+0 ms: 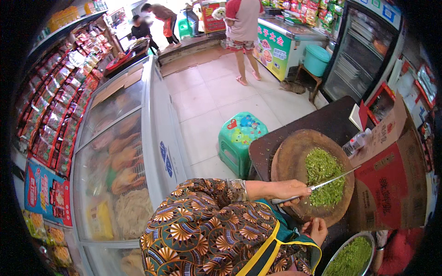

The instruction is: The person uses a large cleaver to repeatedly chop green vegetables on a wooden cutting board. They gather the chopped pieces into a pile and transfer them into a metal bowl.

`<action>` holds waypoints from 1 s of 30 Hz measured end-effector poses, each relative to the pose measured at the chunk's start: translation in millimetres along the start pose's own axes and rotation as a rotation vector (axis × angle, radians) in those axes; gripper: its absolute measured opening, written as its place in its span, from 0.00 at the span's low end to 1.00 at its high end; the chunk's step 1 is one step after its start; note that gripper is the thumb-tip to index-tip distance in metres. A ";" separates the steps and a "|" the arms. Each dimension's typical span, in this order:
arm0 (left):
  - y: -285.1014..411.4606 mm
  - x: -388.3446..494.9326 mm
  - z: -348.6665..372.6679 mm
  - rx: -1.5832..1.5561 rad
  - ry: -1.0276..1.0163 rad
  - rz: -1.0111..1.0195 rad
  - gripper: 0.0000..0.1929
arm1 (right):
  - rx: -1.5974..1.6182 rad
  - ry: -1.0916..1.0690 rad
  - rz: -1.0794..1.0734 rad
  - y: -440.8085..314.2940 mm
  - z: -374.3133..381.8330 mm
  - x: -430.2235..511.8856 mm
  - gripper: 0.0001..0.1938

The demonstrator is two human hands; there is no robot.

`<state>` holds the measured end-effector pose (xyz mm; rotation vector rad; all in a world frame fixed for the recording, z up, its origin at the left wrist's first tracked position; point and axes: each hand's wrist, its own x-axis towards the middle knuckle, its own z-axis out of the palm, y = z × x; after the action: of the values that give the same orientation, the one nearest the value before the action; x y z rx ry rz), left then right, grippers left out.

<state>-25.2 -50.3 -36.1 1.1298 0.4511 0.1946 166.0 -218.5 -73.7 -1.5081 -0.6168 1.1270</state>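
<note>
My left hand grips the handle of a knife, its blade pointing to the upper right over a round wooden chopping board. Beneath the blade, finely chopped green vegetable lies heaped on the board. My right hand is just below the board's near edge, its fingers curled together with nothing visible in them; apron cloth covers its wrist. At the lower right, a metal bowl holds more of the chopped green stuff.
Beyond the board are a plastic bottle and an opened cardboard box. A green plastic stool stands beside the dark table. A glass-topped freezer runs along the left. Another person's arm is near the bowl; several people are farther off.
</note>
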 end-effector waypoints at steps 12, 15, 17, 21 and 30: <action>1.2 12.8 6.4 0.071 -0.070 -0.068 0.20 | -0.090 0.056 -0.033 -20.3 5.8 -23.1 0.11; 4.7 15.0 7.1 0.073 -0.072 -0.116 0.21 | -0.096 0.044 -0.047 -28.3 11.2 -26.5 0.11; 7.0 17.0 8.2 0.045 -0.079 -0.124 0.20 | -0.065 0.032 -0.052 -35.6 12.9 -28.5 0.10; 3.0 22.0 13.3 -0.168 -0.028 -0.102 0.19 | -0.147 -0.067 -0.150 -46.0 16.6 -22.9 0.10; -30.5 49.9 36.0 -0.329 -0.166 0.082 0.18 | -0.126 -0.134 -0.057 -38.4 13.7 -2.5 0.17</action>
<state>33.1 -74.3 -63.5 0.8341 0.2148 0.2356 160.1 -204.4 -35.9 -1.5199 -0.8307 1.1705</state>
